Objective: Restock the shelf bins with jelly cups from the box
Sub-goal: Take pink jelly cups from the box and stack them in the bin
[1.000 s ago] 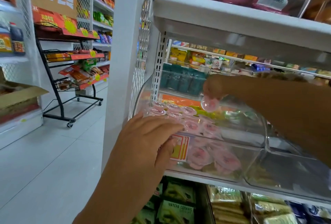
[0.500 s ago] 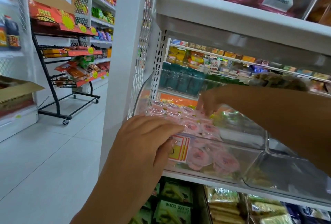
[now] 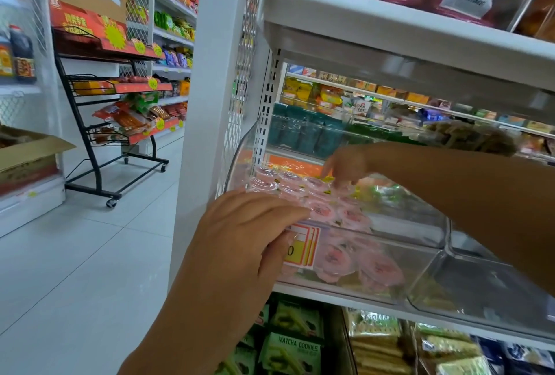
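Note:
A clear plastic shelf bin (image 3: pixel 405 244) holds several pink jelly cups (image 3: pixel 333 257), stacked against its front wall and spread across the top. My left hand (image 3: pixel 240 239) grips the bin's front left rim, fingers over the edge and thumb on the front beside the yellow price tag (image 3: pixel 301 250). My right hand (image 3: pixel 345 166) reaches in from the right, its fingers pointing down and touching the top cups at the back. I see no cup held in it. The open cardboard box (image 3: pixel 27 152) sits at the far left edge.
A second clear bin (image 3: pixel 486 284) adjoins on the right. A white shelf (image 3: pixel 390 23) with red bags hangs close above the bin. Matcha cookie packs (image 3: pixel 295 350) fill the shelf below. A black wheeled rack (image 3: pixel 114 134) stands in the aisle to the left.
My right hand held a pink cup above the bin, then lowered it onto the pile and now rests its fingers on the cups. My left hand stayed on the rim.

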{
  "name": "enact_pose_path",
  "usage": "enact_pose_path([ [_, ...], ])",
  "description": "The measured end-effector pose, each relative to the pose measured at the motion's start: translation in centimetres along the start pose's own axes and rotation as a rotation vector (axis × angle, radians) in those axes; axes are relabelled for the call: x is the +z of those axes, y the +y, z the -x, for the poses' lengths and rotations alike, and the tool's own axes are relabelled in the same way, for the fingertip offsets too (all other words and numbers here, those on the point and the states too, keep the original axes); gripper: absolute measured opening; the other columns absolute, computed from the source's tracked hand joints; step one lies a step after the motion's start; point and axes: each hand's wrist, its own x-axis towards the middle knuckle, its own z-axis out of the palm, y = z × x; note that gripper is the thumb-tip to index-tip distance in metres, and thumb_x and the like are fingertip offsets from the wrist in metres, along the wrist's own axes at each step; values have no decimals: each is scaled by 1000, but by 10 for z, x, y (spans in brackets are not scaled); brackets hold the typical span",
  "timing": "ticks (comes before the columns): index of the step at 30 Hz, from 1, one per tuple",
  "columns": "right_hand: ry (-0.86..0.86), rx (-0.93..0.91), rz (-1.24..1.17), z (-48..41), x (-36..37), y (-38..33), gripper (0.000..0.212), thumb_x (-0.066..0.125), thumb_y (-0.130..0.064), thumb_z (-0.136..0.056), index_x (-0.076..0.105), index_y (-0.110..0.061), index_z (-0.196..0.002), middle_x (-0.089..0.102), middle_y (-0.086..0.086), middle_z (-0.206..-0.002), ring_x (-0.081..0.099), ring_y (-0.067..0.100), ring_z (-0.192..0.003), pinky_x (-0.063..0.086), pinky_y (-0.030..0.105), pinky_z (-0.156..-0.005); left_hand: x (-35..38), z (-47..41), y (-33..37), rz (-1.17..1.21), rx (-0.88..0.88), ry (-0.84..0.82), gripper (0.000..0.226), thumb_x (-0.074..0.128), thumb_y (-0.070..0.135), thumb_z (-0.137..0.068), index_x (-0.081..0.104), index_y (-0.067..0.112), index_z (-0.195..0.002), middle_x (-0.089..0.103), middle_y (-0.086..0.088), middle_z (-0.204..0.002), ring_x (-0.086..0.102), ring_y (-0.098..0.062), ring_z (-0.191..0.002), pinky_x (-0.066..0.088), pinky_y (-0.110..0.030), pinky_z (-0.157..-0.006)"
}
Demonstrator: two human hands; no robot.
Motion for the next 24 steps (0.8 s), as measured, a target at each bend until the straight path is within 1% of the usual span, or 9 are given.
enact_pose_path([
  [6, -185, 22, -62, -6, 7, -3, 68, 65, -34, -90, 31, -33, -148, 48, 11, -140, 55, 30, -118, 52, 34, -89, 0, 0, -1, 0, 13, 20, 32, 48, 32, -92, 65, 34, -119, 64, 23, -114, 52, 3, -110, 26, -16, -104],
  [9, -223, 42, -50, -6, 7, -3, 69, 62, -35, -92, 25, -35, -150, 58, 3, -102, 55, 26, -104, 50, 38, -95, 1, 0, -1, 5, 11, 32, 32, 48, 33, -92, 65, 35, -119, 64, 24, -114, 52, 3, -111, 25, -15, -104],
  [10, -232, 50, -35, -4, 7, -4, 68, 62, -35, -92, 25, -35, -150, 56, 2, -95, 55, 24, -99, 49, 38, -95, 1, 0, -1, 7, 8, 30, 32, 47, 33, -92, 64, 35, -118, 63, 24, -114, 52, 3, -111, 25, -15, -104],
  [11, -214, 45, -3, 0, 6, -7, 67, 60, -36, -93, 26, -33, -150, 58, 4, -103, 54, 24, -101, 48, 37, -96, 1, -1, -1, 10, 3, 28, 32, 47, 34, -91, 64, 36, -118, 63, 25, -114, 51, 4, -111, 25, -14, -104],
  [13, -43, -23, 102, 14, -2, -13, 61, 55, -38, -96, 29, -29, -150, 47, 9, -141, 50, 26, -122, 42, 38, -104, 0, -1, 0, 21, -22, 29, 33, 47, 37, -90, 63, 38, -119, 61, 27, -116, 49, 5, -112, 22, -11, -105],
  [15, 204, -142, 79, 40, -13, -23, 52, 50, -37, -98, 36, -24, -146, 40, 6, -149, 42, 24, -132, 35, 34, -107, -1, -1, 2, 29, -59, 35, 37, 45, 41, -89, 62, 40, -121, 59, 28, -120, 46, 5, -118, 18, -8, -106],
  [18, 455, -264, -145, 100, -21, -37, 42, 51, -38, -97, 48, -27, -137, 54, -2, -132, 53, 14, -117, 40, 24, -91, -4, -1, 15, 66, -67, 101, 36, 47, 40, -88, 65, 35, -119, 60, 23, -123, 42, 1, -129, 22, -12, -110],
  [21, 610, -384, -383, 174, -1, -39, 33, 54, -36, -95, 56, -32, -128, 62, -11, -111, 60, 0, -89, 50, 12, -78, -7, 5, 39, 85, -17, 170, 29, 51, 34, -90, 69, 30, -113, 62, 19, -118, 47, -1, -122, 30, -14, -106],
  [24, 647, -515, -688, 248, 49, -32, 29, 57, -34, -91, 62, -28, -119, 67, 1, -94, 65, 12, -77, 56, 24, -69, -1, 27, 69, 223, -13, 55, 25, 55, 33, -90, 69, 34, -111, 65, 23, -110, 57, 1, -110, 42, -15, -94],
])
